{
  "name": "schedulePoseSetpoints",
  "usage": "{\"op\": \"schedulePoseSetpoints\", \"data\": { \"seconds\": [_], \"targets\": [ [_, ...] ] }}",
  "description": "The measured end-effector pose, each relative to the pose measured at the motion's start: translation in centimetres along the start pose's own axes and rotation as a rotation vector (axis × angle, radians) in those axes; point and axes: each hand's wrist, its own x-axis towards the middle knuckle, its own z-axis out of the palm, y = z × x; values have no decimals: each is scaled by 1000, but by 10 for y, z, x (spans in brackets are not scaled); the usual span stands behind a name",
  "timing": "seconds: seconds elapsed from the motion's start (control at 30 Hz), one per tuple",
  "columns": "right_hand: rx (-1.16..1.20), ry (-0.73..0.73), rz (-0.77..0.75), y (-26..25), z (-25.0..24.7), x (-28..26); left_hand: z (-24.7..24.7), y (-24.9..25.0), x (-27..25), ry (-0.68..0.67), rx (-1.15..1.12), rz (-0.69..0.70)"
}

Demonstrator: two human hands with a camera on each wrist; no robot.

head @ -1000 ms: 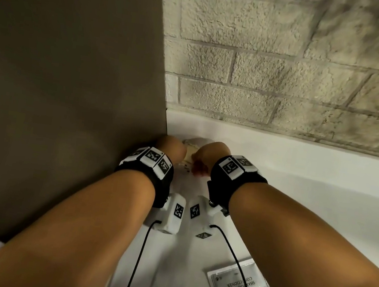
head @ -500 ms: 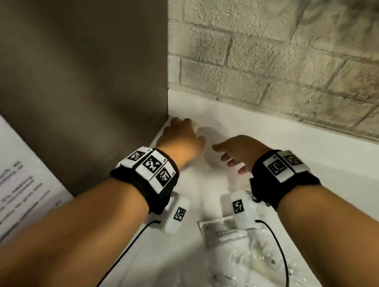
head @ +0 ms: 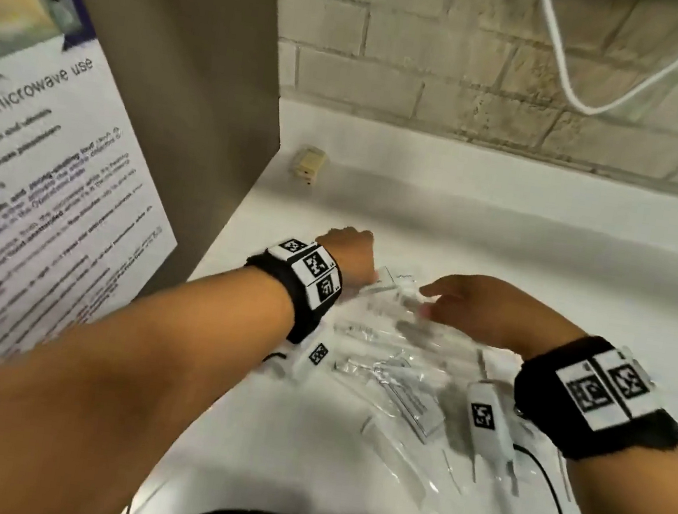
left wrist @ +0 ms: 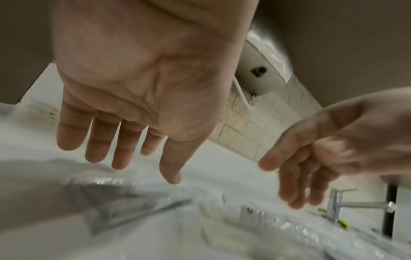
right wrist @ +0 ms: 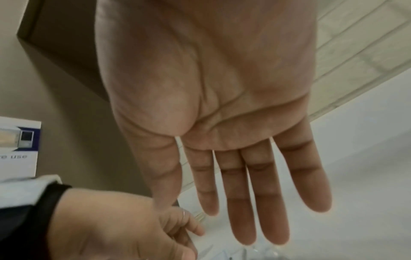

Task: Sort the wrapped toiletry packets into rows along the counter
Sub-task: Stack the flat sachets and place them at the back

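Hands over white table (head: 501, 252), both palms down, holding nothing. Left hand (head: 345, 257) and right hand (head: 481, 310) hover above loose pile of clear-wrapped toiletry packets (head: 395, 372) near table's front edge; fingers (left wrist: 98, 139) straight and relaxed in both wrist views. Small tan packet (head: 309, 163) lies alone at back corner, beside brown cabinet side (head: 168, 96). Poster (head: 29, 173) on cabinet reads "microwave use"; packet print too blurred to read.
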Motion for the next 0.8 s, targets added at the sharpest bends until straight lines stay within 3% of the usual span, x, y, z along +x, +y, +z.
{"op": "schedulePoseSetpoints", "data": {
  "seconds": [0.17, 0.3, 0.47, 0.53, 0.6, 0.67, 0.73, 0.8],
  "targets": [
    [118, 62, 66, 39, 18, -43, 14, 11, -2, 5, 6, -122],
    [81, 62, 96, 70, 27, -66, 9, 22, -13, -75, 23, -79],
    [72, 105, 69, 102, 24, -81, -1, 36, -52, 142, -207, 49],
    [31, 104, -6, 111, 23, -83, 4, 45, -78, 173, -257, 191],
    [-15, 81, -128, 115, 27, -84, 17, 59, -103, 58, -184, 381],
    [-138, 21, -316, 115, 39, -83, 36, 69, -116, -71, 38, 529],
    [-385, -45, -505, 114, 55, -79, 51, 75, -118, -122, 203, 609],
    [-563, -72, -575, 117, 66, -73, 56, 76, -115, -141, 239, 589]
  ]
}}
